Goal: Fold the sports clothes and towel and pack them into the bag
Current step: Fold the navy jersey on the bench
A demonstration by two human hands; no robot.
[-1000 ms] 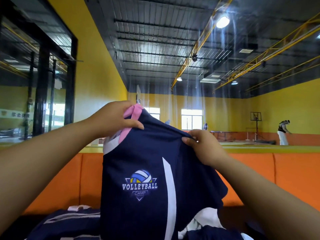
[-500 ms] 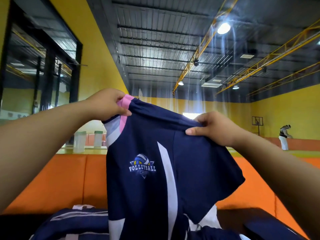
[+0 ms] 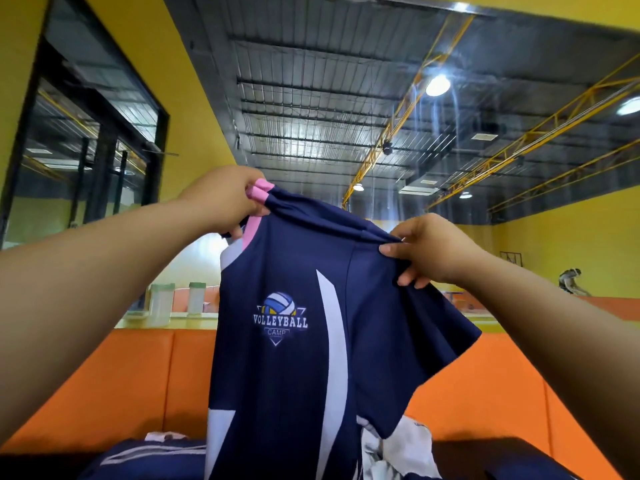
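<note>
Jersey (image 3: 294,375) lifted higher, hanging below left hand (image 3: 225,199), right hand (image 3: 429,251); grips pinch top edge.

a navy shirt (image 3: 294,375) hangs in the air, front toward the camera, with curved white stripes, pink collar trim and a "volleyball camp" ball logo on the chest. the left grip (image 3: 225,199) pinches the pink collar end. the right grip (image 3: 426,251) pinches the shoulder seam, and the short sleeve droops below it. beneath, a second navy garment (image 3: 149,459) with white stripes lies at lower left. a crumpled white cloth (image 3: 405,448) lies at lower right, partly behind the shirt.
</note>
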